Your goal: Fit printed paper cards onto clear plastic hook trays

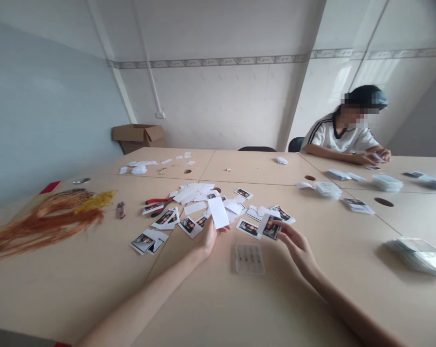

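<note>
My left hand (211,237) holds a blank white card (218,212) upright above the pile. In my right hand (293,238) is a printed card (270,227) with a dark picture, pinched between thumb and fingers. Loose white and printed cards (165,218) lie scattered around and beyond both hands. Between my forearms, a clear plastic case (250,259) with several small thin items inside lies on the table.
Red-handled pliers (160,205), a small pink tool (121,210) and orange and yellow strands (66,209) lie left. Stacked clear cases (420,255) are right. Across the table (239,166) sits a person (344,130) handling something small. A cardboard box (140,137) stands behind.
</note>
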A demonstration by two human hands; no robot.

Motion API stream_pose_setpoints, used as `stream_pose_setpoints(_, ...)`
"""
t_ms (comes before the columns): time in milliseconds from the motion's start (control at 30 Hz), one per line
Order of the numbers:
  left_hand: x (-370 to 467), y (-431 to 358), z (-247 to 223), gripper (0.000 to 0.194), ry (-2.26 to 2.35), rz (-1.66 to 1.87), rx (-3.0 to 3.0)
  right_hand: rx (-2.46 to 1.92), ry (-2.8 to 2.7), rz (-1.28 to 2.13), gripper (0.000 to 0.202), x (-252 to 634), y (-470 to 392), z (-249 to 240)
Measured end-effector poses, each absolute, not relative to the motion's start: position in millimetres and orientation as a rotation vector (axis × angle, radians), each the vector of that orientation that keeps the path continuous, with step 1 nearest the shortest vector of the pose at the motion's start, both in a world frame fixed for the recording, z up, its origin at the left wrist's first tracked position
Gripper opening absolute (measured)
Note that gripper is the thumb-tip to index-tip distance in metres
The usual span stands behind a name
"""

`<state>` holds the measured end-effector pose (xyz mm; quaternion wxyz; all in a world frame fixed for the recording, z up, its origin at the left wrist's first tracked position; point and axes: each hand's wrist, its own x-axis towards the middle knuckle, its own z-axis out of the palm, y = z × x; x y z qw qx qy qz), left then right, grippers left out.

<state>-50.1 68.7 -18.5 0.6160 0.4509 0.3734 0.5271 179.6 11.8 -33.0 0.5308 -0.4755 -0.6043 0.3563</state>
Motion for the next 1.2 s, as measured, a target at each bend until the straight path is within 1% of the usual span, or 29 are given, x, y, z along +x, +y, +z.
stream_pose_setpoints(167,-51.3,58.6,-19.1,0.024,1.076,1.347,1.518,-1.341,-1.507,0.689,0.029,206.5,31.1,-45.0)
stream_pose_setpoints(267,-51.6,51.8,-15.7,0.019,1.093,1.281,1.872,-1.418,-1.569,0.569,0.026,209.6,34.2,-49.5)
stream_pose_setpoints(367,-50.6,47.4,-11.7,0.017,1.008,1.164,2.245,-1.480,-1.602,0.476,0.024,209.5,36.1,-55.2)
stream_pose_setpoints(500,-48.3,43.4,-8.9,0.015,0.850,1.101,2.737,-1.528,-1.639,0.050,0.019,207.5,36.2,-58.7)
stream_pose_setpoints(567,-47.6,40.9,-7.4,0.014,0.766,1.149,2.909,-1.461,-1.670,-0.059,0.019,203.4,31.6,-54.8)
stream_pose_setpoints(667,-47.5,36.6,-4.5,0.015,0.637,1.243,3.065,-1.222,-1.786,0.038,0.028,192.7,18.1,-45.1)
stream_pose_setpoints(767,-48.5,33.7,-2.5,0.019,0.559,1.272,3.181,-0.901,-2.001,0.129,0.049,181.5,3.6,-38.4)
stream_pose_setpoints(833,-49.1,33.0,-2.2,0.017,0.530,1.259,3.240,-0.747,-2.119,0.122,0.057,176.2,-3.1,-36.1)
stream_pose_setpoints(867,-49.2,32.9,-2.4,0.016,0.521,1.253,3.258,-0.716,-2.166,0.116,0.056,174.3,-5.3,-35.1)
stream_pose_setpoints(1033,-47.7,33.5,-3.2,0.012,0.553,1.239,3.249,-0.702,-2.304,0.132,0.035,169.8,-10.6,-28.5)
stream_pose_setpoints(1200,-45.5,33.8,-2.7,0.012,0.701,1.167,3.188,-0.712,-2.276,0.139,0.035,169.1,-11.2,-26.5)
